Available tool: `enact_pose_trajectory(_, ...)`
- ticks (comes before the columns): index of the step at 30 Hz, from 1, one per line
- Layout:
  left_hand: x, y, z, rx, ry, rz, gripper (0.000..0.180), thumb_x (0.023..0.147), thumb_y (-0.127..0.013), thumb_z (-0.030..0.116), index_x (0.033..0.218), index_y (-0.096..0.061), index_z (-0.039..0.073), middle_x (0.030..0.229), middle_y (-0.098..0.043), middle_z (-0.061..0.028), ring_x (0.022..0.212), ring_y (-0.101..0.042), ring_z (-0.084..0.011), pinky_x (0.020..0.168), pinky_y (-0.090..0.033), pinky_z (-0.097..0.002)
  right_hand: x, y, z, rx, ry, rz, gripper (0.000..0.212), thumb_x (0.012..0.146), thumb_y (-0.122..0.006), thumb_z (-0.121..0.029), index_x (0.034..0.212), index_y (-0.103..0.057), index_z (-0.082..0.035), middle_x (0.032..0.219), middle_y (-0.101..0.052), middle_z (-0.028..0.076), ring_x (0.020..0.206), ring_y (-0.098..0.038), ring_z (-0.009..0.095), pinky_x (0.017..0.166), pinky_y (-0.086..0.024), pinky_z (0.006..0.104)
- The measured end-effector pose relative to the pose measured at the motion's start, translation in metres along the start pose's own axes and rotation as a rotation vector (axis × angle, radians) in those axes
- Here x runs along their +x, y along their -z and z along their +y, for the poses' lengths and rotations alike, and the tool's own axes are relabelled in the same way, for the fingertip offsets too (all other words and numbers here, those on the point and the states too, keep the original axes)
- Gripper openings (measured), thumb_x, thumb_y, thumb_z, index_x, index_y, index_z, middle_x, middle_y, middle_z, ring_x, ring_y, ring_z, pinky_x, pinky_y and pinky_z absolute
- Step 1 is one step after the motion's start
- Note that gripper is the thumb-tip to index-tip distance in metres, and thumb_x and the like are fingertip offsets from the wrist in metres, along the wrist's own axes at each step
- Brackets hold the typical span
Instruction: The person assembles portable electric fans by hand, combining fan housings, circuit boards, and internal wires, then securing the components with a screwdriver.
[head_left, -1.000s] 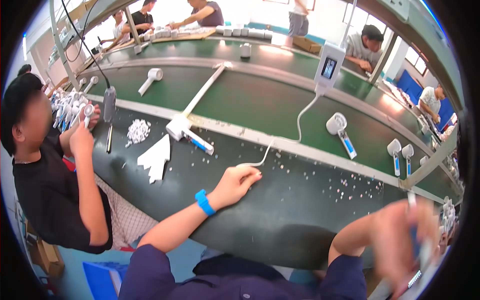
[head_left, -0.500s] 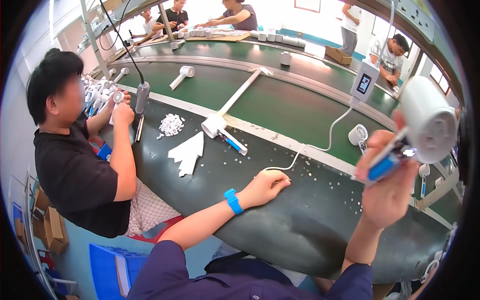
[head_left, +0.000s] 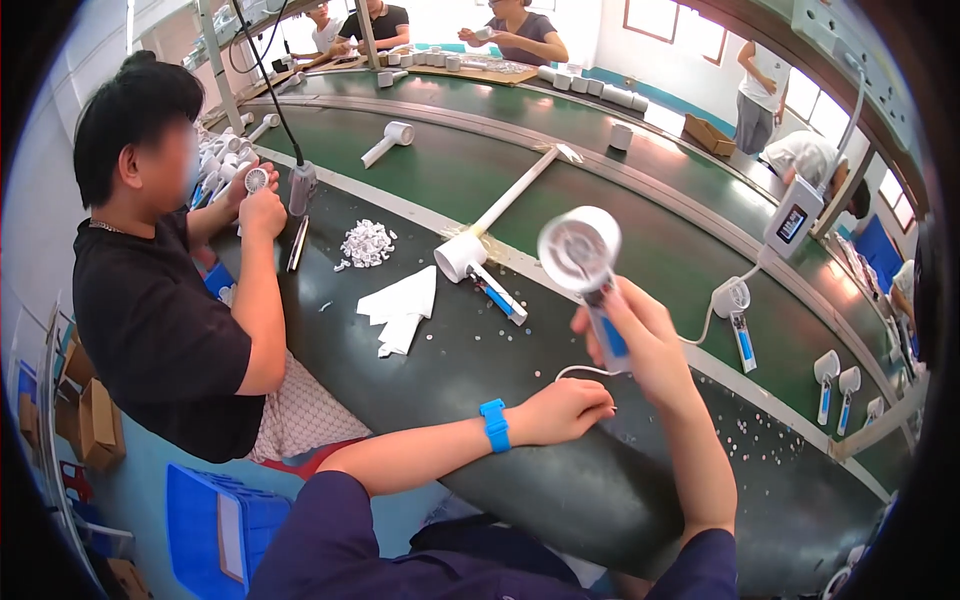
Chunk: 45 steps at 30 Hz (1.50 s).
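My right hand point(head_left: 645, 345) is raised over the bench, wrapped round the handle of a white handheld fan point(head_left: 580, 248). The fan's round head points up and is slightly blurred; a blue battery shows in its open handle. Low on the dark bench, my left hand point(head_left: 565, 412), with a blue band on its wrist, pinches the end of a white cable point(head_left: 590, 370). That cable runs back to a small white meter with a screen point(head_left: 787, 222), hanging at the right. Another fan with a blue battery point(head_left: 490, 285) lies beyond my left hand, beside a folded white cloth point(head_left: 402, 305).
A pile of small white parts point(head_left: 367, 245) lies left of the cloth. Several fans, including one at the right point(head_left: 738, 320), rest on the green conveyor point(head_left: 420, 175). A co-worker point(head_left: 170, 270) sits at my left holding a fan; an electric screwdriver point(head_left: 302, 188) hangs nearby.
My right hand has swung the fan from the far right toward the middle, its head now upright. My left hand stays low on the bench with the cable. The view has turned slightly.
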<state>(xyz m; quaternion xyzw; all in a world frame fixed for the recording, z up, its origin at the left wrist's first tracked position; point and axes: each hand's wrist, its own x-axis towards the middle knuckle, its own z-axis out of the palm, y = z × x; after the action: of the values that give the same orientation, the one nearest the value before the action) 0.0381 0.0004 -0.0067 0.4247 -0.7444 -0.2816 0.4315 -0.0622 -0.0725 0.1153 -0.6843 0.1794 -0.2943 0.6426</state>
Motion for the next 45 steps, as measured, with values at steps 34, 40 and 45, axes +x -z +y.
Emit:
enact_pose_trajectory(34,0.022,0.024,-0.001,0.205,0.124,0.165,0.011,0.086,-0.054,-0.002,0.093,-0.062,-0.002,0.077,-0.054,-0.0105,0.067,-0.052,-0.0208,0.059,-0.041,-0.0282,-0.040,0.174,0.098,-1.657,0.298,1.034,0.048,0.077,-0.065,-0.017,0.119,-0.046,-0.001,0.102,-0.055,0.016,0.101,-0.052,0.033,0.081,-0.043,0.0391)
enact_pose_trajectory(40,0.019,0.024,0.000,0.136,0.153,0.124,0.019,0.085,-0.056,-0.003,0.101,-0.064,-0.001,0.077,-0.056,-0.0071,0.069,-0.055,-0.0135,0.061,-0.042,-0.0230,-0.039,0.224,0.136,-1.224,0.140,0.703,0.049,0.080,-0.062,-0.018,0.124,-0.048,-0.001,0.110,-0.058,0.018,0.102,-0.056,0.033,0.089,-0.044,0.0397)
enact_pose_trajectory(45,0.016,0.021,0.004,-0.138,0.233,0.196,0.015,0.087,-0.059,-0.002,0.101,-0.063,-0.005,0.083,-0.061,-0.0051,0.076,-0.058,-0.0100,0.071,-0.047,-0.0216,-0.042,0.213,0.125,-1.108,0.094,0.708,0.042,0.080,-0.064,-0.018,0.116,-0.050,-0.003,0.104,-0.060,0.018,0.094,-0.059,0.031,0.083,-0.045,0.0366)
